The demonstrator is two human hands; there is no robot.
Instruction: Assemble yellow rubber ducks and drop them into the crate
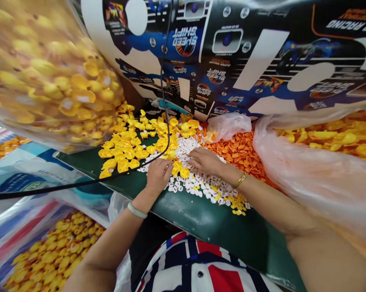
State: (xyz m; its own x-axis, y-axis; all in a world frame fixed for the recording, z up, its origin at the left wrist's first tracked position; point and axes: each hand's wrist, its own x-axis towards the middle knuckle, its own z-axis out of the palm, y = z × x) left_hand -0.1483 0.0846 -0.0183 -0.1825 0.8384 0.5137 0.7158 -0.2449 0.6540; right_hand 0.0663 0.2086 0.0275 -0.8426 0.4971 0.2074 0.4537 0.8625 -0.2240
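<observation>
A: What are the fingers doing?

B: The left hand's fingers [166, 169] lie together, lightly curled at the edge of the white plastic pieces [201, 180]; I cannot tell whether they pinch anything. The right hand's fingers [198, 159] lie flat and slightly apart on that same heap, clamped on nothing I can see.

A: And around them?

B: The yellow plastic pieces [123, 150] lie just past the left fingertips, the orange plastic pieces [239, 152] beyond the right; that makes three loose heaps, spread thin, seemingly so each piece shows (far too many to count).

A: Further out?

B: The green board [213, 231] carries the heaps under both hands; a full clear bag [49, 81] leans in beyond the left fingers, another bag [326, 178] beyond the right, and a third bag [52, 251] sits below the left wrist, all within arm's reach.
</observation>
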